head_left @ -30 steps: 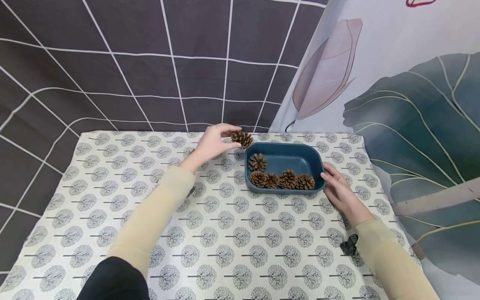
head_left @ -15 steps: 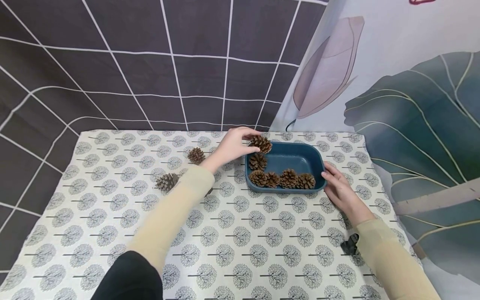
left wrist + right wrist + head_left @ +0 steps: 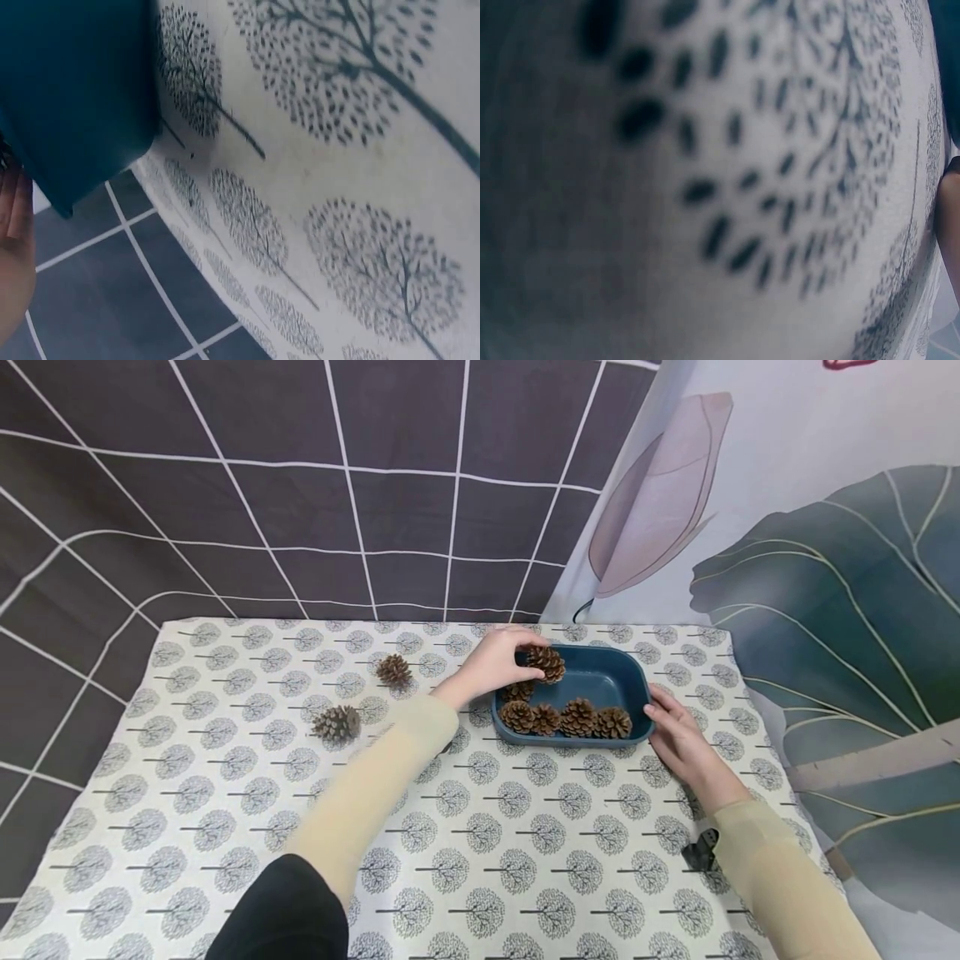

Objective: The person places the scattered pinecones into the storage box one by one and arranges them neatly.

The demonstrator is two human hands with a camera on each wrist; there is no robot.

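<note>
In the head view my left hand [image 3: 497, 667] pinches a brown pine cone [image 3: 546, 664] over the left part of a dark blue tray [image 3: 600, 658]. Beneath it, another cone [image 3: 517, 690] is partly hidden by the hand. Several more cones [image 3: 578, 718] line the tray's near side. My right hand [image 3: 681, 739] touches the tray's right end with its fingers. The left wrist view shows the tray's outer wall [image 3: 75, 82] and part of the left hand [image 3: 15, 255]; a sliver of the right hand [image 3: 949, 217] shows at the edge of the right wrist view.
Two loose pine cones, one farther back [image 3: 393, 671] and one nearer [image 3: 337, 724], lie left of the tray on the tree-patterned cloth [image 3: 480, 835]. A small black object [image 3: 701, 850] is beside the right sleeve. A dark gridded curtain [image 3: 300, 502] hangs behind.
My left hand has carried its pine cone rightward, from beside the tray's left edge to above the inside. Two loose cones on the cloth came out from behind the arm. The right hand stays put.
</note>
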